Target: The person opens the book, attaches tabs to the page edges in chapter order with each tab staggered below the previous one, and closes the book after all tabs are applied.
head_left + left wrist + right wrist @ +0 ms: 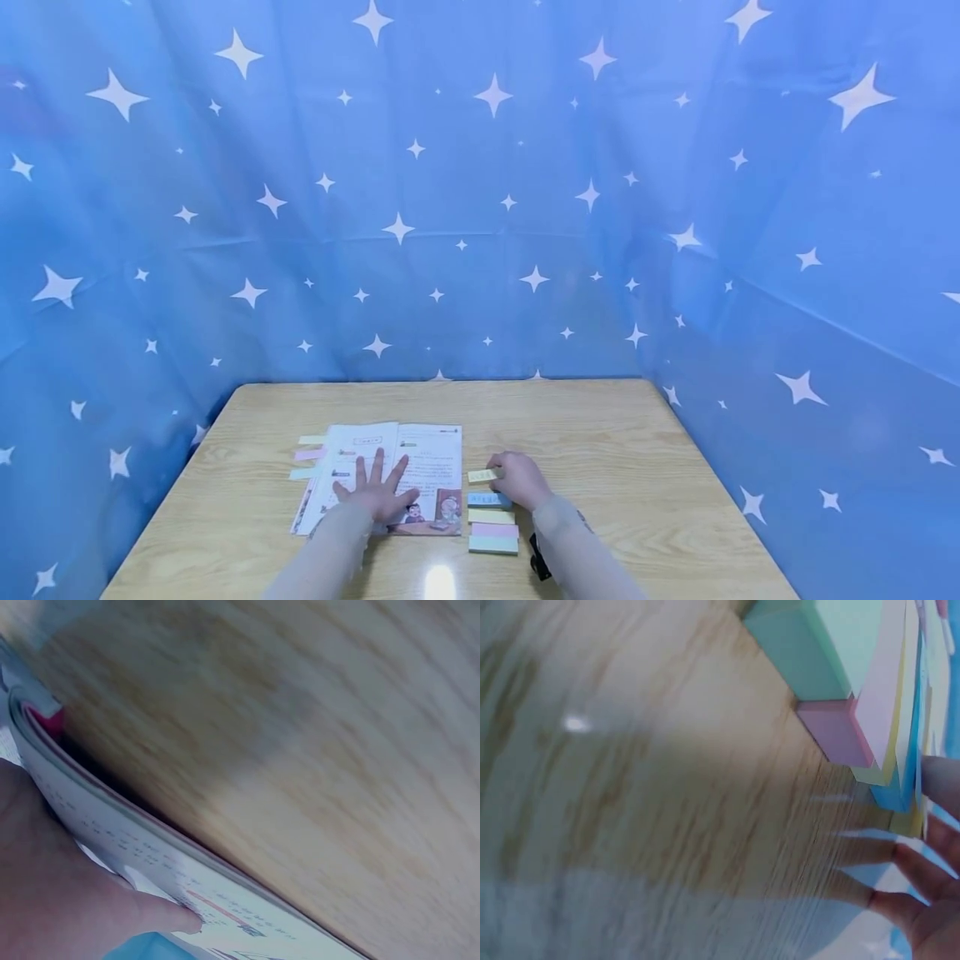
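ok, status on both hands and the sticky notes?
Left hand flat, fingers spread, pressing the open booklet. Right hand pinching a yellow sticky note above the sticky-note pads. Nothing in the way.

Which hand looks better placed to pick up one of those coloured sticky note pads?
Right, probably. The right hand already touches the yellow pad beside the pad row, while the left hand lies flat on the open book.
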Available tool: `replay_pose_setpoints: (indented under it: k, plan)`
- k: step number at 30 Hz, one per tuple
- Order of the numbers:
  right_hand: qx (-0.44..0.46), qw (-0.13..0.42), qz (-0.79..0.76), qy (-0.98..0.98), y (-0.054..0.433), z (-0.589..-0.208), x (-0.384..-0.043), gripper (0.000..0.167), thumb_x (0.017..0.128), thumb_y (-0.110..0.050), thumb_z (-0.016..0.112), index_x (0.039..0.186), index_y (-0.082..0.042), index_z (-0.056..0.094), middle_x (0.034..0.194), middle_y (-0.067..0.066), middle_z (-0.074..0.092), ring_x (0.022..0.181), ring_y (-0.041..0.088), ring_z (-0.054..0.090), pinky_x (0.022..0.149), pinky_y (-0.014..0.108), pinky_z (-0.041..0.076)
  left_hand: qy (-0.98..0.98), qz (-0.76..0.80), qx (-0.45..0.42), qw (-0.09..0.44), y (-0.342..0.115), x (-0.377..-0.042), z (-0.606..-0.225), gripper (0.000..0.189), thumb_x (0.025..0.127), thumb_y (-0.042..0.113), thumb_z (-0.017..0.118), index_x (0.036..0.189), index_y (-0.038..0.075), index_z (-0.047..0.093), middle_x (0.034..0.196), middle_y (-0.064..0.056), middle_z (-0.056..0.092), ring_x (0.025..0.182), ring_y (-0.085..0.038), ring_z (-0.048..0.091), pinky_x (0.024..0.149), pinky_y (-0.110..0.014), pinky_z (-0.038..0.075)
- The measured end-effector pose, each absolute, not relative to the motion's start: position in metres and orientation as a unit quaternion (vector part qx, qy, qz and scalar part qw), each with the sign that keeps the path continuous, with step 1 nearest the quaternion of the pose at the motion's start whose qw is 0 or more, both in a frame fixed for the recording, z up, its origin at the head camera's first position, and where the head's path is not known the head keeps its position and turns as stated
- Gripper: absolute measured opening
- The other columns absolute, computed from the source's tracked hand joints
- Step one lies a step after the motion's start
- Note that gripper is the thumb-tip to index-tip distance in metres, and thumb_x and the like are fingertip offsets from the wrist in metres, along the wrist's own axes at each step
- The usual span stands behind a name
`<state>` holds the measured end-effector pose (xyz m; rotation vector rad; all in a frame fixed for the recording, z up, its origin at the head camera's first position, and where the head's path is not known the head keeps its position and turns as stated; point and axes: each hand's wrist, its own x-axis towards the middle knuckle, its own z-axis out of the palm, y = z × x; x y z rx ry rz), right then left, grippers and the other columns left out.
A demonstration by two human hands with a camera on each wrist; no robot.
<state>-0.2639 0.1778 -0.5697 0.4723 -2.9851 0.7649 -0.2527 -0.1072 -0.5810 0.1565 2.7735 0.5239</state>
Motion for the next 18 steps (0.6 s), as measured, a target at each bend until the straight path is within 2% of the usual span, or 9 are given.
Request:
replay_pose_setpoints:
  k: [4, 12, 18]
  plan:
    - [0.152, 0.008, 0.248, -0.957, 0.175, -0.571, -0.264, 0.021, 0.079, -0.009, 0.078, 0.1, -0.009, 0.073, 0.101, 0.006, 0.07, 0.094, 0.023, 0.065, 0.08, 0.04, 0.054, 0.968, 0.184, 0.049, 0.164, -0.11, -0.251, -0.58, 0.082, 0.087, 0.077, 0.034, 0.155, 0.034, 0.018, 0.161, -0.013, -0.008, 0.141, -0.046, -0.017, 0.093, -0.08, -0.016]
    - [0.154, 0.0, 0.26, -0.953, 0.174, -0.571, -0.264, 0.021, 0.081, -0.008, 0.076, 0.102, -0.007, 0.071, 0.106, 0.01, 0.069, 0.099, 0.028, 0.064, 0.084, 0.044, 0.054, 0.966, 0.188, 0.05, 0.17, -0.107, -0.237, -0.55, 0.074, 0.094, 0.063, 0.041, 0.154, 0.025, 0.025, 0.16, -0.019, -0.002, 0.141, -0.051, -0.01, 0.095, -0.082, -0.009]
    - [0.152, -0.004, 0.25, -0.956, 0.177, -0.572, -0.265, 0.02, 0.082, -0.009, 0.076, 0.102, -0.008, 0.072, 0.104, 0.009, 0.07, 0.097, 0.026, 0.065, 0.082, 0.042, 0.054, 0.966, 0.188, 0.049, 0.171, -0.105, -0.242, -0.559, 0.077, 0.092, 0.069, 0.036, 0.155, 0.028, 0.02, 0.161, -0.016, -0.005, 0.142, -0.047, -0.014, 0.095, -0.078, -0.016]
